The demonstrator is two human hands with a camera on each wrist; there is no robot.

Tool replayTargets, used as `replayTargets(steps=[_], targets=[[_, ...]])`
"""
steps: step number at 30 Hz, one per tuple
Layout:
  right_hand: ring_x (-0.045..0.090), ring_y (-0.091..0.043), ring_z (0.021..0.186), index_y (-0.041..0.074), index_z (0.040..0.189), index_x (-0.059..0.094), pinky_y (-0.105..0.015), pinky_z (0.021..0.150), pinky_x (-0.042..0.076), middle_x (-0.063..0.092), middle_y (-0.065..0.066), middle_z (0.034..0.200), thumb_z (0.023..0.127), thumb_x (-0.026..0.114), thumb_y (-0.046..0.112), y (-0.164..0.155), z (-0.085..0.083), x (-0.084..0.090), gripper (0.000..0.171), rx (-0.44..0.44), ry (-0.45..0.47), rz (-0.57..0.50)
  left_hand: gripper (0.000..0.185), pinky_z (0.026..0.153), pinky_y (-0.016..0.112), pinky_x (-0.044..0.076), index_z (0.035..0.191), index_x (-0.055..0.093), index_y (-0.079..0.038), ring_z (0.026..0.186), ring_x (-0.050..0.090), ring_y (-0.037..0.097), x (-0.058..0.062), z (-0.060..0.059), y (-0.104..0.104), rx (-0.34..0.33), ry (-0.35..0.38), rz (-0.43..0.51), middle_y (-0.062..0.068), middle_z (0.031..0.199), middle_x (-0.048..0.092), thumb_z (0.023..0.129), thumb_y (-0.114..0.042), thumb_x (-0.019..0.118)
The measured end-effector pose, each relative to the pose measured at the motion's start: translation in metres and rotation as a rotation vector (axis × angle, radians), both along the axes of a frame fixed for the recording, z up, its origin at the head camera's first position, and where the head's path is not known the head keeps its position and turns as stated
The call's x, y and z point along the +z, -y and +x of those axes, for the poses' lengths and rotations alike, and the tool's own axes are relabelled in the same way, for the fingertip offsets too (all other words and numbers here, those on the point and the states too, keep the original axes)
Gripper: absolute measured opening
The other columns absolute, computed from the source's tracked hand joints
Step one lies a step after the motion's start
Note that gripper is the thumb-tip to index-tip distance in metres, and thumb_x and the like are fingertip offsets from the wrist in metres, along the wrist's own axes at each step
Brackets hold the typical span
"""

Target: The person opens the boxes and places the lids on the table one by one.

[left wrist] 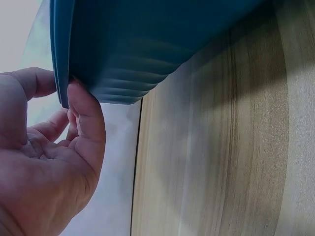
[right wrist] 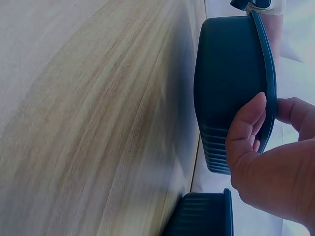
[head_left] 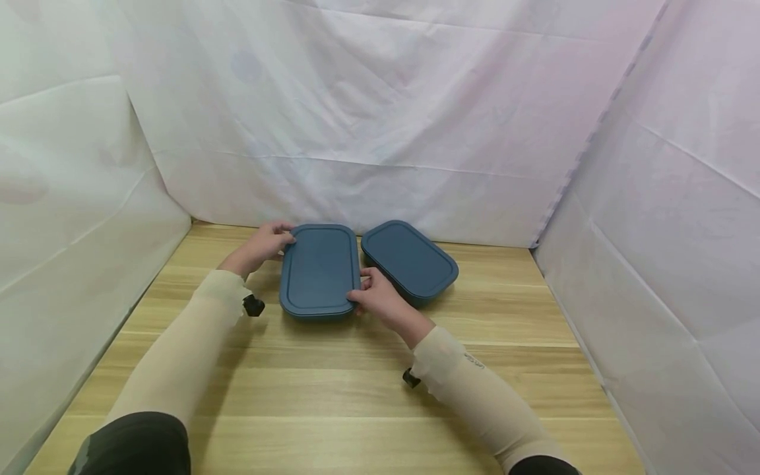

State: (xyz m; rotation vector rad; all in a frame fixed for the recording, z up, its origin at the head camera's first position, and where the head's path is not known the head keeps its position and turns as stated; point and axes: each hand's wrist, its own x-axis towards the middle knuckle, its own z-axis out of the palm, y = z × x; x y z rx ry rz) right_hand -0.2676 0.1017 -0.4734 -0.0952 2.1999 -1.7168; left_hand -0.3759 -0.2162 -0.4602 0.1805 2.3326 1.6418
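Blue-grey, rounded-rectangular lidded container, just left of frame centre. Left hand, fingers curled, pinches its rim near the upper left corner; right hand, likewise curled, pinches it lower right. Second blue-grey lidded container angled just beside, rightward. Pale wood-grain tabletop below; white cloth backdrop above.

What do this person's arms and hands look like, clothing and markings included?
The left hand and right hand are bare. Cream sleeves cover the forearms, with dark fabric nearer the elbows. A small black device shows at each wrist; the right sleeve bears a small dark marking, too small to read.
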Motion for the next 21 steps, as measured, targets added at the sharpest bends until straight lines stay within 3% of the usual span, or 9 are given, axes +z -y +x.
replayTargets(steps=[11,21], targets=[[0.061,-0.023,0.074,0.005,0.160,0.042,-0.052,0.083,0.062,0.055,-0.010,0.102,0.102,0.073,0.006,-0.007,0.008,0.004,0.065,0.033,0.039,-0.034,0.050,0.111,0.062,0.052,0.163,0.044,0.000,0.118,0.061,0.036,0.006,0.008,-0.002,-0.012,0.018,0.029,0.025,0.142,0.056,0.116,-0.018,0.050],[0.060,-0.021,0.076,0.003,0.161,0.038,-0.036,0.071,0.058,0.058,-0.011,0.104,0.101,0.067,0.001,-0.016,0.018,0.003,0.067,0.077,0.056,-0.095,0.054,0.110,0.064,0.052,0.166,0.037,0.003,0.124,0.057,0.042,0.008,0.013,-0.005,-0.051,0.024,0.002,0.030,0.147,0.049,0.115,-0.013,0.045]])
